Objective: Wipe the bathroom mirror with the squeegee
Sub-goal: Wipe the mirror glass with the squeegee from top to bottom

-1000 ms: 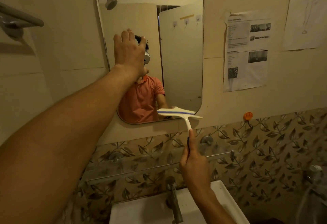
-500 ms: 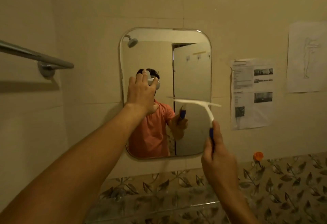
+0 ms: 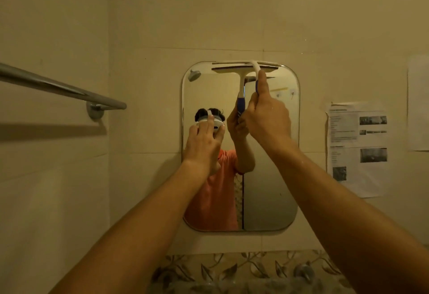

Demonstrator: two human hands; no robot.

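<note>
A squeegee (image 3: 254, 64) meets the top edge of a bathroom mirror (image 3: 269, 189), its white blade lying level across the upper right of the glass.

The right hand (image 3: 267, 117) grips the blue-and-white handle from below, fingers curled round it. The left hand (image 3: 204, 140) rests flat on the glass at the mirror's left side, fingers straight and holding nothing. A steel towel rail (image 3: 58, 87) juts from the wall at far left; a printed sheet (image 3: 357, 147) hangs at right.
</note>
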